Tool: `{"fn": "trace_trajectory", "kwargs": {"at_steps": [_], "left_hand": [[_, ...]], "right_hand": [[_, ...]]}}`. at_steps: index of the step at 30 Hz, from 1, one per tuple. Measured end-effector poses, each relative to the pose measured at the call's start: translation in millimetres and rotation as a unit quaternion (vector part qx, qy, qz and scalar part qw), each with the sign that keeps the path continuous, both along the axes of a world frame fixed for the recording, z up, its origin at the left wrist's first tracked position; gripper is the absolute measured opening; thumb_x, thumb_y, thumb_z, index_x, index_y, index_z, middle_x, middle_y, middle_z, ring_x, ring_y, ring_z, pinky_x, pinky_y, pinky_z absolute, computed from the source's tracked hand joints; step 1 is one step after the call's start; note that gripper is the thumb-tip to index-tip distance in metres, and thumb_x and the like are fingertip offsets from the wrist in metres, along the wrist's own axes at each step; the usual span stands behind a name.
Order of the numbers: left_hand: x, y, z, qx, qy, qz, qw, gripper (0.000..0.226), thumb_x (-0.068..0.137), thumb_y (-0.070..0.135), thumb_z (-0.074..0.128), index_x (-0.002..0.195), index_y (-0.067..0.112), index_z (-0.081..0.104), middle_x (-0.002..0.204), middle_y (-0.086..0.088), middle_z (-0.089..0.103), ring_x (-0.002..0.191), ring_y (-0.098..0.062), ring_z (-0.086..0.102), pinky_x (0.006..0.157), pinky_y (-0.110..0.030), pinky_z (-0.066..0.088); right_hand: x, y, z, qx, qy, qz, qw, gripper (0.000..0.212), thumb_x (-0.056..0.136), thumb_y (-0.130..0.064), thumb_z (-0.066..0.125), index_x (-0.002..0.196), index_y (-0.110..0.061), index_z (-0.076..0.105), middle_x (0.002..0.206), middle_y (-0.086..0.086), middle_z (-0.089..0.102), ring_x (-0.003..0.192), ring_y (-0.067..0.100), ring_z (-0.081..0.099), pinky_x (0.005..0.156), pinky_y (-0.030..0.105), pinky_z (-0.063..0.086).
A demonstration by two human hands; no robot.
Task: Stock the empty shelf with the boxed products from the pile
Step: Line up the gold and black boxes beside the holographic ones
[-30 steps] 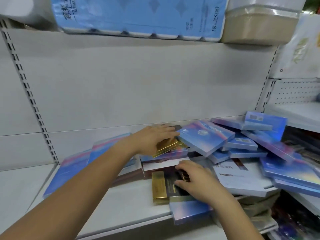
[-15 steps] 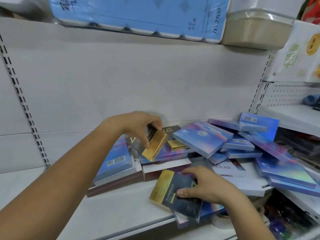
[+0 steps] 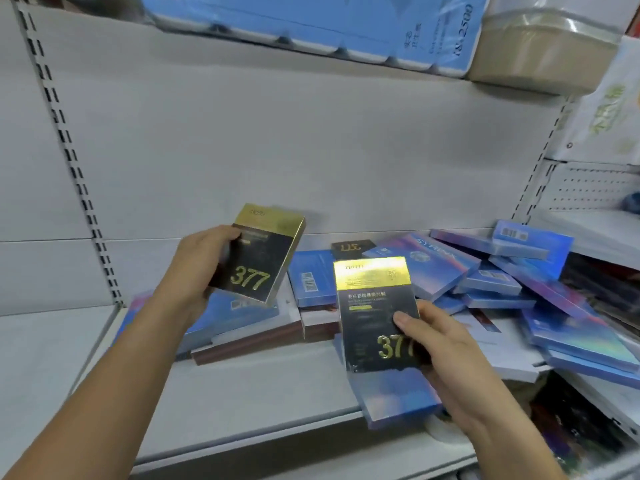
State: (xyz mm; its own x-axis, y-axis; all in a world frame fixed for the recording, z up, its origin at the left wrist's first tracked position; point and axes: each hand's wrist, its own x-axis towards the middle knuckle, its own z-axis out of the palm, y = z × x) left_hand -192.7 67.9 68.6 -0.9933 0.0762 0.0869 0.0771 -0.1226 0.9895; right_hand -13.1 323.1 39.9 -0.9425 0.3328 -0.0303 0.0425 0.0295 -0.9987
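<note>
The white metal shelf [image 3: 242, 393] is a flat, matte board with a slotted upright at its left. The pile of boxed products [image 3: 502, 282] sprawls over its middle and right: thin, flat rectangular cartons with glossy blue and purple holographic faces, lying tilted across one another. One blue carton [image 3: 394, 400] overhangs the shelf's front edge.

Half a second ago both black-and-gold boxes were low at the pile, one edge-on and one lying slanted. Now both are lifted clear, with their faces turned to the camera. Each is a slim rectangular carton with a shiny gold foil band on top and dark card below, stamped "377" in gold.

The left box [image 3: 258, 258] tilts to the right above the pile's left part. The left hand [image 3: 194, 271] grips its left edge, thumb curled over the front. The right box [image 3: 377, 317] stands nearly upright over the blue carton. The right hand [image 3: 440, 344] holds its lower right side, thumb pressed on the face and fingers hidden behind.
</note>
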Motion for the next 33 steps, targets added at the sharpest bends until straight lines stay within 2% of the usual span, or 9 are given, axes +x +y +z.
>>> {"fn": "trace_trajectory", "kwargs": {"at_steps": [2, 7, 14, 17, 19, 24, 28, 30, 33], "left_hand": [[23.9, -25.2, -8.7, 0.01, -0.013, 0.01, 1.0, 0.024, 0.095, 0.02, 0.059, 0.08, 0.017, 0.077, 0.078, -0.002, 0.074, 0.069, -0.019, 0.067, 0.067, -0.033, 0.049], [91.9, -77.3, -34.8, -0.006, -0.015, 0.055, 0.998, 0.022, 0.097, 0.021, 0.064, 0.116, 0.013, 0.072, 0.107, -0.009, 0.077, 0.092, -0.027, 0.073, 0.075, -0.036, 0.058], [190.2, -150.6, -76.2, 0.012, -0.05, 0.238, 0.97, 0.026, 0.094, 0.013, 0.067, 0.12, 0.013, 0.069, 0.103, -0.012, 0.078, 0.09, -0.028, 0.075, 0.063, -0.033, 0.06], [224.5, -190.2, -83.2, 0.017, -0.055, 0.295, 0.954, 0.031, 0.093, 0.014, 0.068, 0.124, 0.013, 0.066, 0.107, -0.013, 0.077, 0.099, -0.033, 0.074, 0.07, -0.039, 0.062], [244.8, -217.1, -83.3, 0.021, -0.046, 0.324, 0.945, 0.032, 0.094, 0.015, 0.067, 0.126, 0.013, 0.066, 0.111, -0.012, 0.076, 0.102, -0.032, 0.074, 0.075, -0.04, 0.062], [278.0, -283.9, -87.2, 0.026, -0.009, 0.391, 0.92, 0.03, 0.093, 0.014, 0.065, 0.123, 0.016, 0.069, 0.11, -0.006, 0.078, 0.096, -0.023, 0.076, 0.077, -0.037, 0.06], [293.0, -356.6, -95.3, 0.044, 0.01, 0.41, 0.911, 0.034, 0.086, 0.018, 0.074, 0.12, 0.016, 0.07, 0.109, -0.006, 0.078, 0.093, -0.019, 0.076, 0.068, -0.03, 0.062], [296.3, -395.7, -100.2, 0.041, 0.008, 0.406, 0.913, 0.042, 0.081, 0.027, 0.081, 0.119, 0.016, 0.071, 0.111, -0.007, 0.077, 0.097, -0.022, 0.075, 0.079, -0.039, 0.062], [298.3, -456.6, -102.4, 0.047, 0.006, 0.399, 0.916, 0.034, 0.086, 0.016, 0.073, 0.119, 0.019, 0.072, 0.111, -0.008, 0.077, 0.103, -0.027, 0.073, 0.095, -0.048, 0.054]], "right_hand": [[-3.1, -11.8, 0.4, -0.014, 0.012, 0.024, 1.0, 0.024, 0.096, -0.019, 0.063, 0.117, -0.031, 0.063, 0.101, -0.001, 0.079, 0.092, 0.016, 0.076, 0.089, 0.038, 0.055], [-12.5, -38.5, -10.5, -0.055, 0.02, 0.11, 0.992, 0.031, 0.09, -0.007, 0.067, 0.118, -0.019, 0.066, 0.101, 0.006, 0.079, 0.092, 0.025, 0.076, 0.083, 0.041, 0.058], [-15.8, -102.4, -29.8, -0.079, 0.012, 0.244, 0.966, 0.065, 0.056, -0.05, 0.088, 0.114, -0.025, 0.072, 0.109, -0.001, 0.078, 0.101, 0.023, 0.074, 0.09, 0.047, 0.051], [-14.0, -142.9, -34.8, -0.081, 0.004, 0.282, 0.956, 0.034, 0.078, -0.022, 0.08, 0.111, -0.023, 0.072, 0.104, 0.004, 0.079, 0.092, 0.028, 0.076, 0.088, 0.057, 0.055], [-14.1, -173.6, -34.9, -0.067, -0.003, 0.306, 0.95, 0.028, 0.087, -0.009, 0.072, 0.112, -0.022, 0.071, 0.102, 0.005, 0.079, 0.091, 0.032, 0.076, 0.088, 0.062, 0.054], [-16.1, -252.3, -34.4, -0.042, -0.006, 0.362, 0.931, 0.026, 0.09, -0.003, 0.069, 0.111, -0.019, 0.069, 0.098, 0.006, 0.079, 0.088, 0.028, 0.077, 0.085, 0.051, 0.058], [-15.9, -333.3, -37.9, -0.011, -0.007, 0.402, 0.916, 0.028, 0.092, -0.009, 0.07, 0.115, -0.024, 0.066, 0.099, 0.003, 0.079, 0.092, 0.027, 0.076, 0.091, 0.056, 0.057], [-14.6, -377.8, -39.8, 0.003, -0.003, 0.417, 0.909, 0.028, 0.093, -0.01, 0.069, 0.117, -0.024, 0.065, 0.101, 0.004, 0.079, 0.095, 0.027, 0.076, 0.091, 0.055, 0.057], [-13.9, -444.4, -39.6, -0.002, -0.005, 0.407, 0.913, 0.029, 0.092, -0.007, 0.069, 0.118, -0.021, 0.065, 0.1, 0.006, 0.079, 0.091, 0.027, 0.076, 0.085, 0.05, 0.06]]}}
